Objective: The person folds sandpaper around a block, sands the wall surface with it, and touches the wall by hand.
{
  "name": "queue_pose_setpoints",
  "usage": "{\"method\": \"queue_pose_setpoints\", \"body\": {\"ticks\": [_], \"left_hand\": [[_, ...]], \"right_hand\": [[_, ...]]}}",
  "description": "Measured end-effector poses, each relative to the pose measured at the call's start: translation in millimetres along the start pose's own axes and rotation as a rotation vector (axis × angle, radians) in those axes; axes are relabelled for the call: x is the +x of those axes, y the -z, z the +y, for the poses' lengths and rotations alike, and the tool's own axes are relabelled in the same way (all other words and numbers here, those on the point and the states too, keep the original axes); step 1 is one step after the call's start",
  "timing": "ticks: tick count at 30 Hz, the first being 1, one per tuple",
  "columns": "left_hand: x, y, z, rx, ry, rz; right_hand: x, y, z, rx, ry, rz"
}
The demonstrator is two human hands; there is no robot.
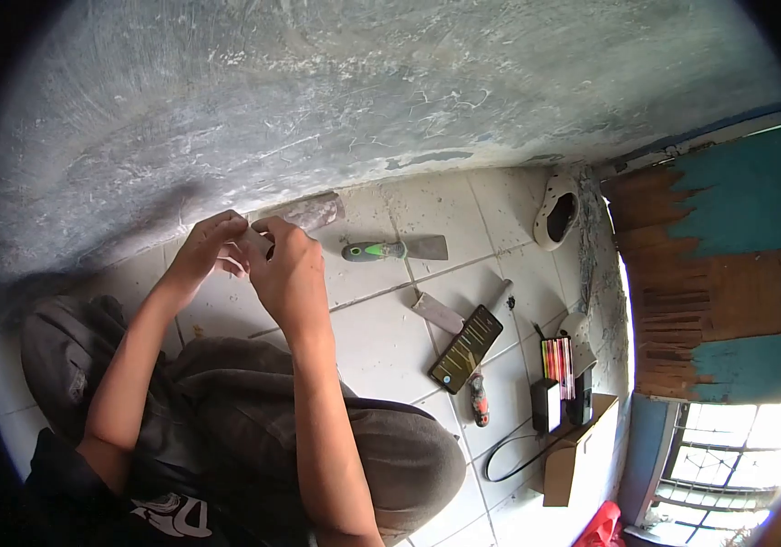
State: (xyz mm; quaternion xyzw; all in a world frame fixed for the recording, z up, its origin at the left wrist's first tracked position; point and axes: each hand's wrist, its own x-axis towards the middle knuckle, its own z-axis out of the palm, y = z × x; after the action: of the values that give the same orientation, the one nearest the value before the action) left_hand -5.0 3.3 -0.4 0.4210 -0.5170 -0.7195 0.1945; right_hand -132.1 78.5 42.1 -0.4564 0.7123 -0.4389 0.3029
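My left hand (212,246) and my right hand (285,264) meet in front of the wall, fingers closed around a small flat greyish piece (256,242). It looks like folded sandpaper, but the fingers cover most of it. Just beyond my right hand, a curled, dusty grey-brown sheet (315,212) lies on the floor along the wall's foot. To the right of it rests a putty knife (395,249) with a green and black handle, its blade pointing right.
A scuffed grey wall (317,100) rises ahead. On the tiles lie a phone (468,348), a scraper with a pale blade (438,312), a red-handled tool (479,401) and a white clog (557,212). A cardboard box (573,456) stands right, below a peeling door (718,264).
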Motion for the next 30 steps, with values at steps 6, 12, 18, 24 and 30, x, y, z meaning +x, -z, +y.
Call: {"method": "queue_pose_setpoints", "body": {"ticks": [6, 12, 18, 24, 30], "left_hand": [[5.7, 1.7, -15.6, -0.282, 0.096, -0.098], [-0.5, -3.1, -8.7, -0.304, 0.057, -0.142], [-4.0, -8.0, 2.4, -0.29, 0.035, -0.136], [-1.5, -5.8, 4.3, 0.187, 0.013, -0.302], [7.2, 6.9, -16.6, 0.19, 0.074, -0.228]], "right_hand": [[0.3, -1.3, 3.7, -0.109, 0.071, 0.109], [2.2, 6.2, -4.5, -0.084, 0.127, 0.145], [9.6, 4.0, 1.2, -0.04, 0.107, 0.199], [10.8, 13.9, -14.3, 0.047, 0.005, 0.33], [16.1, 7.8, 10.2, -0.048, 0.172, 0.276]]}}
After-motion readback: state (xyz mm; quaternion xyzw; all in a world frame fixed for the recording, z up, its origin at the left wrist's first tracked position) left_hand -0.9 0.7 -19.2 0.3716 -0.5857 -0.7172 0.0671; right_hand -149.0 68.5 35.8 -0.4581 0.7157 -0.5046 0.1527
